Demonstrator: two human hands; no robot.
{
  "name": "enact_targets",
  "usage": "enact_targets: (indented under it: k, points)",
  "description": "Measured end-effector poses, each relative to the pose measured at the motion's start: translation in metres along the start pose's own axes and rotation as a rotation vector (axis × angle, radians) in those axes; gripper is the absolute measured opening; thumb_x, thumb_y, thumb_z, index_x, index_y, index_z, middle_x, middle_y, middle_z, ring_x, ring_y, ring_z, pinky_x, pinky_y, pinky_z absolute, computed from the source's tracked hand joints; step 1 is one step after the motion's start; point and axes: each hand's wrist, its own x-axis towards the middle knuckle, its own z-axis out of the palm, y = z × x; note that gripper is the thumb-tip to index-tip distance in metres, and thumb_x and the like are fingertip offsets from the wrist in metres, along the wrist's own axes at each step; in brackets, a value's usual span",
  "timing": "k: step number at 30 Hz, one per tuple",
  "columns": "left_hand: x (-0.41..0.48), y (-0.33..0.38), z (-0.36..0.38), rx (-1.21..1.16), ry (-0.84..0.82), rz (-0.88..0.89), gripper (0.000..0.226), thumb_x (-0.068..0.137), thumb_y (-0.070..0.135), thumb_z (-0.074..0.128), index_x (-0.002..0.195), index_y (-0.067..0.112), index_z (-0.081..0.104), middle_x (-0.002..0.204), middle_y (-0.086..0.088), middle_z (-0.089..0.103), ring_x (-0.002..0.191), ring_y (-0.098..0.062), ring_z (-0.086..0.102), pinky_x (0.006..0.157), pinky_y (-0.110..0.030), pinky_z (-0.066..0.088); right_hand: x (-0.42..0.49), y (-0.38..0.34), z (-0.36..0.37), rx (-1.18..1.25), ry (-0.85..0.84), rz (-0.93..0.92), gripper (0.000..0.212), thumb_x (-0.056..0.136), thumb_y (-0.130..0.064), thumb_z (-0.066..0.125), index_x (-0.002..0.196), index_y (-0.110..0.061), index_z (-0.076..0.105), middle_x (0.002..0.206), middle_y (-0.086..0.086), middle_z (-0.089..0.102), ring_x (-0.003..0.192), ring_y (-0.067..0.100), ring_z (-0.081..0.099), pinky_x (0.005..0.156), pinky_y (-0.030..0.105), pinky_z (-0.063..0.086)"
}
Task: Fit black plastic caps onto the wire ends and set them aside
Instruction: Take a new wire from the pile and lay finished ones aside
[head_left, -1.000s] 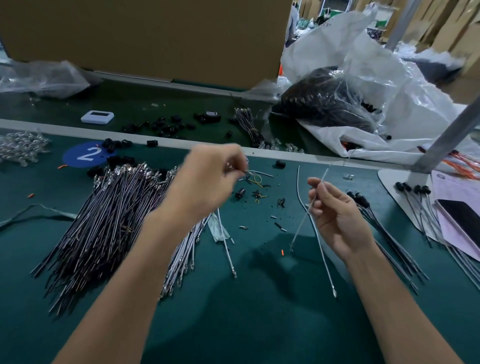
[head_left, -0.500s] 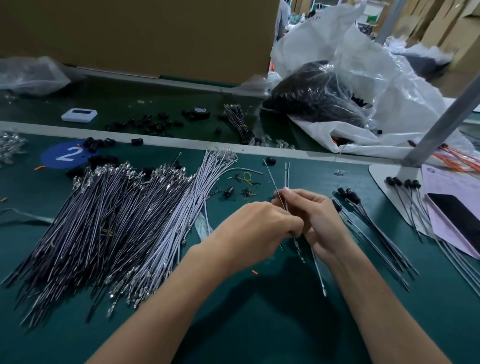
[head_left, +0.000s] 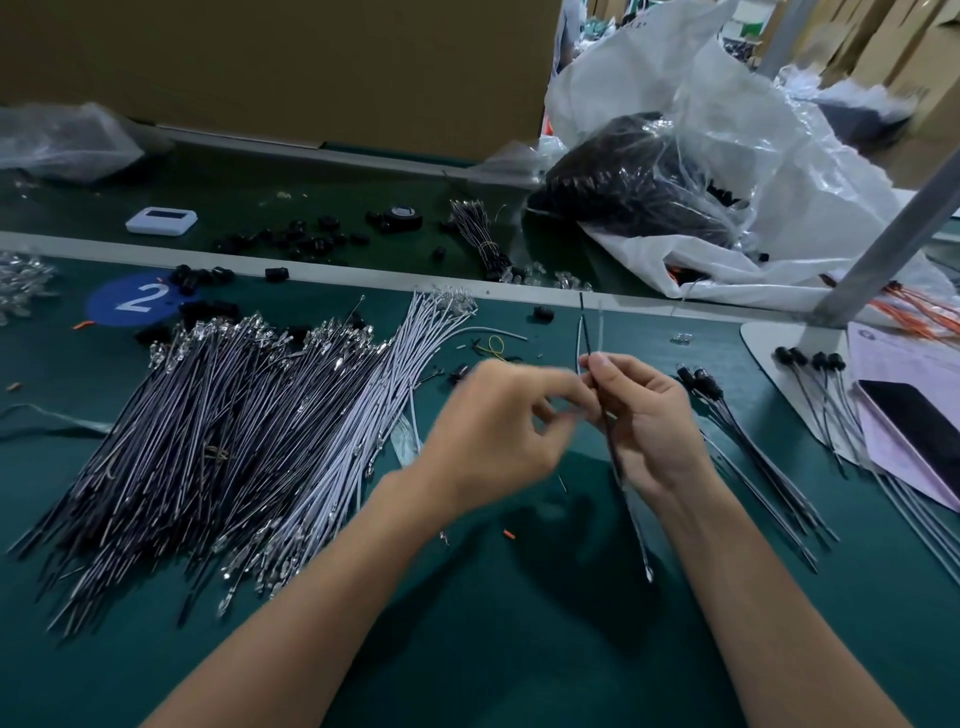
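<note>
My right hand (head_left: 647, 415) pinches a black wire (head_left: 585, 327) and a pale wire together, upright over the green table (head_left: 519, 623). Their top ends rise above my fingers and a metal terminal hangs below my wrist. My left hand (head_left: 493, 431) is just left of them, blurred, with curled fingers close to the wires; whether it holds anything is unclear. A large pile of dark and white wires (head_left: 234, 426) lies to the left. Loose black caps (head_left: 208, 306) sit behind that pile. Capped wires (head_left: 727, 410) lie to the right of my right hand.
A clear bag of black parts (head_left: 639, 182) lies at the back right. A grey post (head_left: 883, 234) on a white base, more capped wires, papers and a phone (head_left: 914, 415) fill the right edge. A white device (head_left: 162, 220) and tape roll (head_left: 402, 215) sit on the far belt.
My left hand came from above the wire pile to my right hand, then drew slightly back to the left. My right hand held one wire earlier and now holds two.
</note>
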Motion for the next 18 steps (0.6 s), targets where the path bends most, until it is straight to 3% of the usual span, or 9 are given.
enact_targets:
  k: [2, 4, 7, 13, 15, 18]
  points:
    - [0.007, -0.013, -0.009, 0.414, 0.11, -0.12, 0.014, 0.089, 0.02, 0.062, 0.098, 0.02, 0.072, 0.092, 0.003, 0.073, 0.088, -0.019, 0.066, 0.072, -0.031, 0.054, 0.001, 0.0, -0.003, -0.044, 0.02, -0.046, 0.015, 0.072, -0.018, 0.07, 0.082, -0.007, 0.071, 0.064, 0.001, 0.067, 0.05, 0.005, 0.055, 0.048, 0.014, 0.046]
    - [0.014, -0.025, -0.017, 0.704, 0.053, -0.32, 0.02, 0.094, 0.031, 0.06, 0.105, 0.016, 0.067, 0.103, -0.001, 0.068, 0.107, -0.022, 0.055, 0.078, -0.033, 0.046, 0.001, 0.001, -0.004, -0.092, 0.016, -0.083, 0.016, 0.071, -0.017, 0.073, 0.082, -0.007, 0.072, 0.066, 0.003, 0.066, 0.051, 0.007, 0.053, 0.047, 0.014, 0.042]
    - [0.02, -0.037, -0.018, 0.796, -0.045, -0.445, 0.027, 0.094, 0.036, 0.061, 0.105, 0.013, 0.068, 0.108, -0.004, 0.065, 0.117, -0.024, 0.044, 0.089, -0.033, 0.041, 0.0, 0.003, -0.004, -0.194, -0.008, -0.131, 0.006, 0.076, -0.013, 0.075, 0.08, -0.008, 0.073, 0.066, 0.003, 0.064, 0.053, 0.01, 0.049, 0.049, 0.016, 0.039]
    - [0.02, -0.046, -0.02, 0.755, 0.016, -0.417, 0.016, 0.092, 0.013, 0.063, 0.105, 0.019, 0.071, 0.096, -0.004, 0.067, 0.108, -0.021, 0.05, 0.09, -0.028, 0.035, -0.001, 0.004, -0.003, -0.351, -0.024, -0.209, 0.008, 0.08, -0.009, 0.076, 0.074, -0.014, 0.075, 0.058, -0.005, 0.06, 0.054, 0.007, 0.046, 0.052, 0.016, 0.038]
    - [0.018, -0.048, -0.022, 0.563, 0.092, -0.416, 0.016, 0.093, 0.013, 0.062, 0.104, 0.02, 0.072, 0.096, -0.002, 0.07, 0.105, -0.02, 0.056, 0.09, -0.028, 0.04, -0.001, 0.005, -0.003, -0.409, -0.009, -0.259, 0.008, 0.08, -0.009, 0.077, 0.075, -0.015, 0.075, 0.059, -0.008, 0.063, 0.055, 0.004, 0.05, 0.056, 0.014, 0.041]
    - [0.016, -0.046, -0.026, 0.129, 0.183, -0.486, 0.014, 0.09, 0.013, 0.067, 0.094, 0.024, 0.075, 0.088, 0.011, 0.072, 0.083, -0.005, 0.064, 0.072, -0.012, 0.046, -0.001, 0.007, -0.002, -0.531, 0.023, -0.329, 0.009, 0.079, -0.01, 0.079, 0.074, -0.018, 0.075, 0.067, 0.005, 0.069, 0.065, 0.012, 0.056, 0.066, 0.024, 0.046]
